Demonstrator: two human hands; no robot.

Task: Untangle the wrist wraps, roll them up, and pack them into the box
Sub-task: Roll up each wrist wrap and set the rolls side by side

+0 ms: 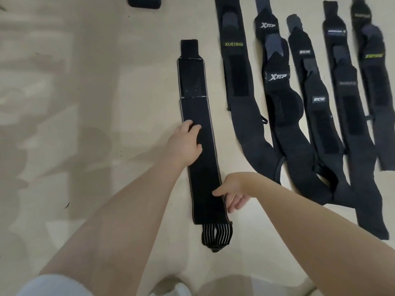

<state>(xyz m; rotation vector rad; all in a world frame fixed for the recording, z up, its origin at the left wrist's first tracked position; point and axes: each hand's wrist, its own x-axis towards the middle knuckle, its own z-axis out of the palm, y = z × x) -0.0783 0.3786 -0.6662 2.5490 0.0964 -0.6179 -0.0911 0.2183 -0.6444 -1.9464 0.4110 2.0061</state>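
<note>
1. The floor (85,103) looks smooth and faintly glossy, a pale beige that carries soft reflections.
2. The flat wrist wrap (201,150) is matt black woven cloth with a thin pale edging down both long sides.
3. Its near end (217,236) is ribbed elastic, black with pale stripes.
4. Its far panel (191,81) looks fuzzier, like hook-and-loop fabric.
5. The other wraps (316,116) toward the floor's right edge are matt black and grey cloth with printed labels.
</note>
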